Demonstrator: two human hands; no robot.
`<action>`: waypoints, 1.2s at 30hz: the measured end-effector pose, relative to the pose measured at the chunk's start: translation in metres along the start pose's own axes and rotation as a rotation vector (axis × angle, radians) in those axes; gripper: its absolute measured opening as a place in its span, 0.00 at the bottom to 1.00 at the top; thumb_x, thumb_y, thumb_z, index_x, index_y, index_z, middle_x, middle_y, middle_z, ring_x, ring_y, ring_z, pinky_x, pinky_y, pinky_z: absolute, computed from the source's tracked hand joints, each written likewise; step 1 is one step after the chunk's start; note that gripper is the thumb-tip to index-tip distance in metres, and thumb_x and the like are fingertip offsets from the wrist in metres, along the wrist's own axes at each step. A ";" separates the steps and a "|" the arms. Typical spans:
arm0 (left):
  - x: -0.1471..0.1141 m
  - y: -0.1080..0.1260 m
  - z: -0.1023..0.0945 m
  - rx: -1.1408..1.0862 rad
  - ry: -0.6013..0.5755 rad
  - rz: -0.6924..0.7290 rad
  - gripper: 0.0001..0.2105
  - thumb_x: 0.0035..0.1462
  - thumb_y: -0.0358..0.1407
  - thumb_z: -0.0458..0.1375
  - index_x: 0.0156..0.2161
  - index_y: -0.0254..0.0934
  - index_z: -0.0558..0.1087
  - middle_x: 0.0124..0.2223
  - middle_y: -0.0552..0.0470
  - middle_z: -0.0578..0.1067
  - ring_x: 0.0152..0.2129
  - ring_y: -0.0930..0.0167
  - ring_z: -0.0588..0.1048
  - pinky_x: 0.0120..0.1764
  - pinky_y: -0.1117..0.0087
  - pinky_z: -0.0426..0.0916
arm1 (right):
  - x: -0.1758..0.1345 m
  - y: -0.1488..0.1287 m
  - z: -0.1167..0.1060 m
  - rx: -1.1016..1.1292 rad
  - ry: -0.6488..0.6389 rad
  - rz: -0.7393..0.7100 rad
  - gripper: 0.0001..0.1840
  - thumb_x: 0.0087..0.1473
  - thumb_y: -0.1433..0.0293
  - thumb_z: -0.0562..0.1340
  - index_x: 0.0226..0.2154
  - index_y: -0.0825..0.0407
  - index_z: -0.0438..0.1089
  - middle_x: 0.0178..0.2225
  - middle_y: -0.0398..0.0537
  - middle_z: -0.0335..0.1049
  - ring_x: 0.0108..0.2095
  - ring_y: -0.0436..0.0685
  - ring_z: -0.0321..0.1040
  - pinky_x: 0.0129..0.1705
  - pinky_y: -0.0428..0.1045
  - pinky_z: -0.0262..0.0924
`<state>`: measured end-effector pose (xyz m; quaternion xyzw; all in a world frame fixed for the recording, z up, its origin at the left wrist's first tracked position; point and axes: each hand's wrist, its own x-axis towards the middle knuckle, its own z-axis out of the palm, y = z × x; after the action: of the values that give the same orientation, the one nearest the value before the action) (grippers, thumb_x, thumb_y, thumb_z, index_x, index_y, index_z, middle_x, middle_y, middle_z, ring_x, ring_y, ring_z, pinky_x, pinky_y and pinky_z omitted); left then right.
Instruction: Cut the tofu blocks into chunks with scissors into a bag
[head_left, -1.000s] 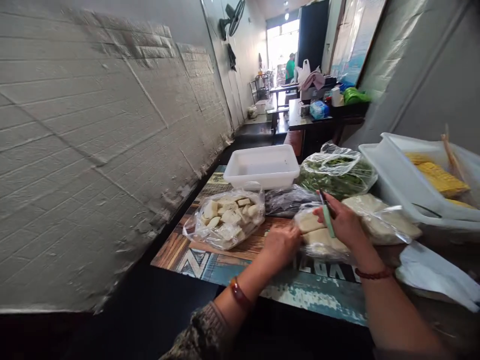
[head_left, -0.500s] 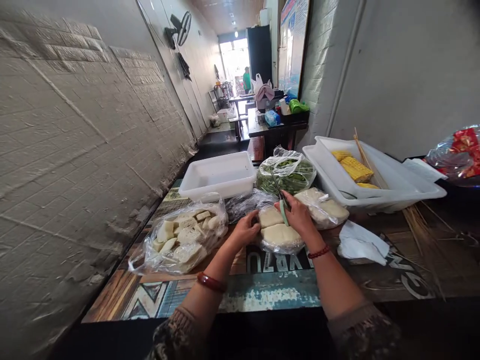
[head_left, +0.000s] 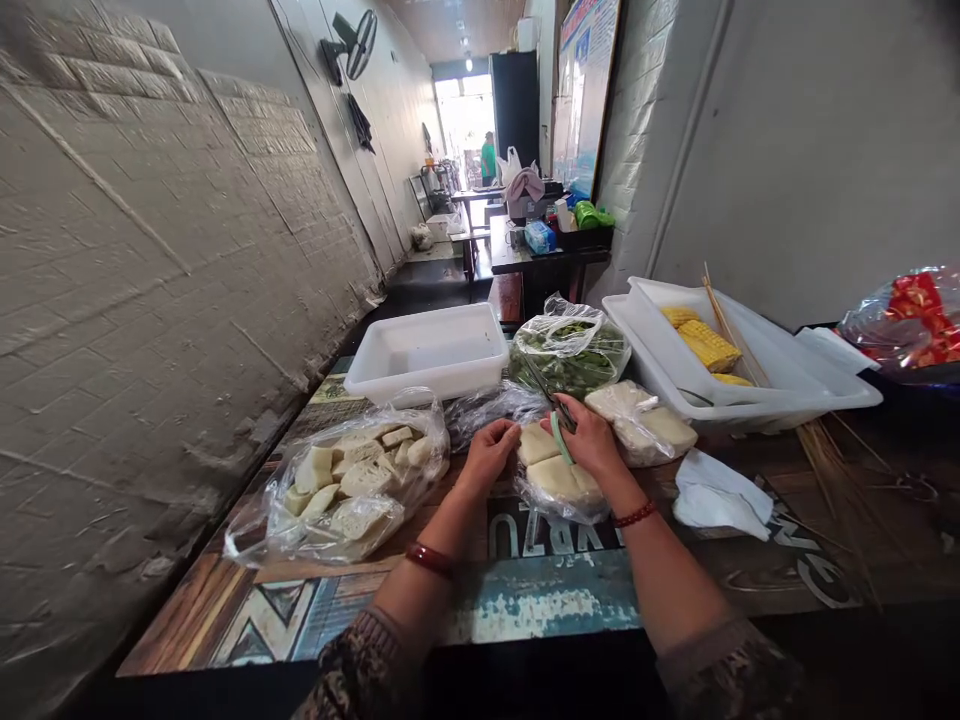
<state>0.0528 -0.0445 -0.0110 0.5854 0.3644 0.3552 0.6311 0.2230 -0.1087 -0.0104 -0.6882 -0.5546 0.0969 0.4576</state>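
My right hand (head_left: 592, 440) grips scissors (head_left: 559, 438) with pale green handles, their dark blades pointing away and up to the left. Beneath them, pale blocks of what looks like tofu (head_left: 559, 478) sit in a clear plastic bag (head_left: 566, 510). Thumb and fingers of my left hand (head_left: 489, 455) are pinched together at this bag's left edge, apparently on its film. Just right of my right hand lies another bag of pale blocks (head_left: 652, 428). A larger bag of cut pale chunks (head_left: 364, 480) is left of my left hand.
Behind the hands stand a white tub (head_left: 427, 385) and a bag of green leaves (head_left: 574, 350). Nested white trays (head_left: 810, 395) with corn (head_left: 709, 345) and sticks are at right, near a white cloth (head_left: 724, 500) and loose thin sticks (head_left: 832, 480). A wall (head_left: 165, 300) borders the table's left.
My left fingers have closed into a pinch at the bag's edge. The scissors and my right hand have shifted slightly left, and the whole view has moved a little.
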 end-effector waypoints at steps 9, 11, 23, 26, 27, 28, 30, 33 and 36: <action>0.007 -0.015 -0.007 0.001 0.176 -0.003 0.13 0.46 0.44 0.63 0.24 0.36 0.69 0.21 0.58 0.67 0.19 0.76 0.62 0.23 0.75 0.56 | 0.001 0.017 0.008 0.140 -0.041 0.077 0.26 0.55 0.60 0.63 0.55 0.50 0.66 0.45 0.54 0.78 0.48 0.63 0.74 0.54 0.60 0.65; 0.006 -0.019 -0.008 -0.056 0.190 -0.047 0.14 0.48 0.45 0.61 0.25 0.36 0.67 0.20 0.59 0.66 0.17 0.76 0.62 0.22 0.74 0.56 | 0.001 0.019 0.009 0.158 -0.039 0.089 0.27 0.54 0.58 0.63 0.55 0.51 0.67 0.46 0.55 0.78 0.48 0.63 0.74 0.55 0.60 0.64; -0.003 -0.008 -0.013 -0.829 0.034 -0.149 0.16 0.42 0.38 0.71 0.28 0.35 0.68 0.29 0.53 0.76 0.27 0.73 0.74 0.35 0.70 0.69 | -0.007 -0.005 0.000 0.476 -0.118 0.088 0.26 0.51 0.60 0.66 0.52 0.47 0.63 0.50 0.55 0.75 0.51 0.63 0.72 0.55 0.60 0.65; -0.004 -0.005 -0.014 -0.892 0.050 -0.144 0.14 0.45 0.35 0.70 0.28 0.35 0.67 0.29 0.54 0.75 0.27 0.73 0.74 0.34 0.71 0.69 | -0.011 -0.012 0.001 0.423 -0.073 0.052 0.27 0.47 0.63 0.68 0.49 0.46 0.62 0.51 0.55 0.74 0.51 0.63 0.71 0.55 0.61 0.64; -0.005 -0.004 -0.014 -0.905 0.058 -0.140 0.14 0.46 0.34 0.70 0.27 0.35 0.67 0.29 0.54 0.75 0.27 0.73 0.74 0.34 0.71 0.69 | -0.013 -0.014 0.002 0.369 -0.052 0.047 0.28 0.46 0.63 0.69 0.49 0.47 0.62 0.51 0.55 0.74 0.51 0.64 0.72 0.55 0.62 0.63; -0.005 -0.003 -0.013 -0.917 0.064 -0.136 0.14 0.46 0.34 0.70 0.27 0.35 0.66 0.29 0.54 0.75 0.27 0.74 0.73 0.34 0.71 0.69 | -0.014 -0.016 0.003 0.304 -0.032 0.046 0.29 0.45 0.63 0.70 0.49 0.47 0.62 0.50 0.55 0.74 0.50 0.65 0.72 0.55 0.62 0.63; -0.007 -0.001 -0.011 -0.934 0.068 -0.128 0.14 0.46 0.34 0.70 0.27 0.35 0.66 0.29 0.55 0.74 0.27 0.74 0.73 0.34 0.72 0.70 | -0.017 -0.021 0.004 0.179 0.000 0.054 0.32 0.43 0.62 0.71 0.50 0.47 0.62 0.49 0.56 0.75 0.49 0.67 0.72 0.54 0.64 0.63; -0.009 0.004 -0.008 -0.939 0.037 -0.115 0.15 0.47 0.34 0.70 0.27 0.35 0.66 0.28 0.55 0.73 0.27 0.75 0.73 0.35 0.73 0.70 | -0.018 -0.026 0.003 0.097 0.008 0.062 0.33 0.43 0.60 0.70 0.50 0.48 0.61 0.48 0.56 0.75 0.49 0.68 0.72 0.54 0.65 0.62; -0.012 0.009 -0.006 -0.936 -0.028 -0.101 0.15 0.46 0.34 0.70 0.27 0.35 0.66 0.29 0.56 0.72 0.27 0.76 0.73 0.35 0.75 0.70 | -0.018 -0.029 0.000 0.128 -0.012 0.056 0.34 0.43 0.60 0.70 0.51 0.48 0.60 0.50 0.57 0.73 0.50 0.66 0.71 0.54 0.63 0.61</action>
<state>0.0416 -0.0517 -0.0020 0.2242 0.1847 0.4422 0.8486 0.1971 -0.1246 0.0039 -0.6721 -0.5306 0.1491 0.4945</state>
